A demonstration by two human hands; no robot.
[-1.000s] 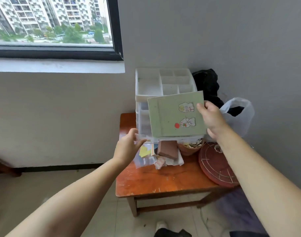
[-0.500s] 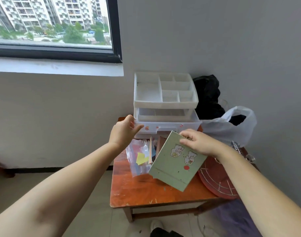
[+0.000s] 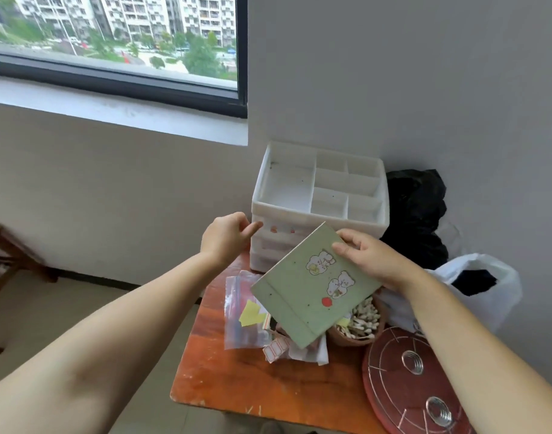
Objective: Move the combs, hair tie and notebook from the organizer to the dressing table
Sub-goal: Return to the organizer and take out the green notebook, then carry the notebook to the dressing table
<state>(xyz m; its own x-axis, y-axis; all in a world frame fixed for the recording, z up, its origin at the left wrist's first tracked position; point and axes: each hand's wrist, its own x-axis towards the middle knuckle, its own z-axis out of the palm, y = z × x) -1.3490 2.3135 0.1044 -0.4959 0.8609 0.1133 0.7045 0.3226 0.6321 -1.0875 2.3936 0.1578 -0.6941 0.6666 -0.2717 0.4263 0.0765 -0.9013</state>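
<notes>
My right hand (image 3: 367,258) grips the upper corner of a pale green notebook (image 3: 303,291) with bear stickers, held tilted above the small orange-brown table (image 3: 237,383), in front of the white plastic organizer (image 3: 287,195). The organizer stands at the table's back by the wall; its top compartments look bare and its drawers look pushed in. My left hand (image 3: 226,234) is at the organizer's front left corner, fingers loosely curled, one fingertip touching the top drawer's front, holding nothing. I see no combs or hair tie.
Under the notebook lie a clear zip bag (image 3: 241,308) with coloured papers, loose labels (image 3: 276,350) and a brown bowl (image 3: 359,324) of small pale pieces. A red round disc with wire grille (image 3: 409,380) sits front right. A black bag (image 3: 415,211) and white plastic bag (image 3: 475,283) crowd the right. Window upper left.
The notebook came down from in front of the organizer to low over the table, then up slightly. The lower drawer, open before, now looks pushed in, with my left hand at its corner.
</notes>
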